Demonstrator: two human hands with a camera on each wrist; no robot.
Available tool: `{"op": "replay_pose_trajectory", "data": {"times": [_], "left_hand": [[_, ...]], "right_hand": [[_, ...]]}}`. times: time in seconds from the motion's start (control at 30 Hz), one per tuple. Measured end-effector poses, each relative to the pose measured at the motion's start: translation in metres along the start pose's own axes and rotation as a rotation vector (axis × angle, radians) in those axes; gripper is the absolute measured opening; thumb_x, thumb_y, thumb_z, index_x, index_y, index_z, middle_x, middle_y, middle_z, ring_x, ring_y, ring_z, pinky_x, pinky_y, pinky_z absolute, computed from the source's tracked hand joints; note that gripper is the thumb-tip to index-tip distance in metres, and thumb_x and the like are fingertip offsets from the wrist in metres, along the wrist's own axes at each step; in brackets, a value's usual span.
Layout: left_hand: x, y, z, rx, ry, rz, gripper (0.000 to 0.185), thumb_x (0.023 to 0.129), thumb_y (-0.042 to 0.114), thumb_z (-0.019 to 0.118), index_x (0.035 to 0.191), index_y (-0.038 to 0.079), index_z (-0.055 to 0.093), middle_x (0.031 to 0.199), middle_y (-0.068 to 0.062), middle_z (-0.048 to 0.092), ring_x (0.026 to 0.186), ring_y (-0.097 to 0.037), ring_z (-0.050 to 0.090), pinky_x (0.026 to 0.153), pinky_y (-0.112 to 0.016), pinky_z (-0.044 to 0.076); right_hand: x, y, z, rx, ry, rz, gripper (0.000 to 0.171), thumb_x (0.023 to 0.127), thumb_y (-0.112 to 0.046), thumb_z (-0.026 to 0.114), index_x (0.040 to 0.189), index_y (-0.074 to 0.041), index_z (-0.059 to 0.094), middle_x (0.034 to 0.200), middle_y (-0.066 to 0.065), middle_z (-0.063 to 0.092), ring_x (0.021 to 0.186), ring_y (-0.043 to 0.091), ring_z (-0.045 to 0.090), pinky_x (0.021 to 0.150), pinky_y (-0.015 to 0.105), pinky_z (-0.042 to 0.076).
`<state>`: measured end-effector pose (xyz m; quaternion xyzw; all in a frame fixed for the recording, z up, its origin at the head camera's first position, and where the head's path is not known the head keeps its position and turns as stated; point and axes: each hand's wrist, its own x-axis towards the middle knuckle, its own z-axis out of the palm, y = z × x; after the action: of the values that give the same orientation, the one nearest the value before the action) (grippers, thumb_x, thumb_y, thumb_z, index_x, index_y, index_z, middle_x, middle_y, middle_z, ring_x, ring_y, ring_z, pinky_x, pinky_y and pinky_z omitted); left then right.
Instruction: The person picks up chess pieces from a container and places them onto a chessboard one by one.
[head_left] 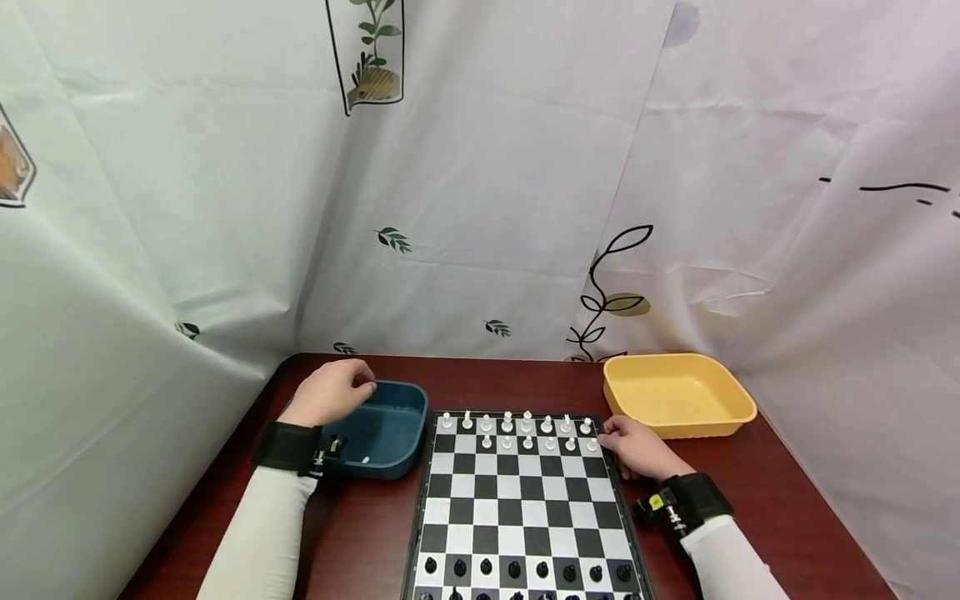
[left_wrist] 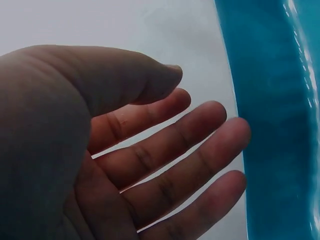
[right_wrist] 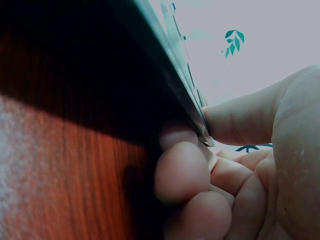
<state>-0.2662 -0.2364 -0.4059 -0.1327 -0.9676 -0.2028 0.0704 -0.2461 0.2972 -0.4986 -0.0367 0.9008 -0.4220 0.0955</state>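
Observation:
A black-and-white chessboard (head_left: 525, 508) lies on the table, its far right edge gripped by my right hand (head_left: 640, 447). In the right wrist view, the thumb (right_wrist: 240, 120) lies on top of the board's edge (right_wrist: 185, 95) and curled fingers (right_wrist: 182, 172) are beneath it. White chess pieces (head_left: 507, 423) stand in two rows at the far side, and black pieces (head_left: 514, 569) line the near side. Over the blue bin (head_left: 408, 450) at left hovers my left hand (head_left: 330, 392). Its fingers (left_wrist: 170, 160) are loosely bent and hold nothing.
One small white piece (head_left: 365, 459) lies inside the blue bin. Beyond my right hand sits a yellow bin (head_left: 682, 400) near the table's back right corner. A patterned white cloth (head_left: 465, 208) hangs behind and beside the dark red table (head_left: 360, 533).

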Motion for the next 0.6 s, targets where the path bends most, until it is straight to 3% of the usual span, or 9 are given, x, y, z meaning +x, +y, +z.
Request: {"op": "replay_pose_trajectory", "data": {"times": [0.4, 0.6], "left_hand": [[-0.005, -0.027, 0.004, 0.049, -0.035, -0.12, 0.02, 0.105, 0.022, 0.074, 0.116, 0.007, 0.079, 0.106, -0.01, 0.076, 0.083, -0.022, 0.066, 0.072, -0.049, 0.059], [-0.006, -0.034, 0.003, 0.068, -0.057, -0.152, 0.019, 0.104, 0.023, 0.075, 0.113, 0.006, 0.079, 0.104, -0.011, 0.076, 0.084, -0.024, 0.068, 0.074, -0.053, 0.059]], "right_hand": [[0.001, 0.0, 0.0, 0.001, 0.01, 0.023, 0.014, 0.109, -0.017, 0.064, 0.112, -0.004, 0.061, 0.061, 0.008, 0.056, 0.047, 0.025, 0.058, 0.051, 0.038, 0.047], [0.0, -0.001, 0.001, 0.002, 0.01, 0.007, 0.015, 0.109, -0.018, 0.066, 0.112, -0.003, 0.061, 0.062, 0.008, 0.057, 0.047, 0.025, 0.058, 0.05, 0.038, 0.047]]}}
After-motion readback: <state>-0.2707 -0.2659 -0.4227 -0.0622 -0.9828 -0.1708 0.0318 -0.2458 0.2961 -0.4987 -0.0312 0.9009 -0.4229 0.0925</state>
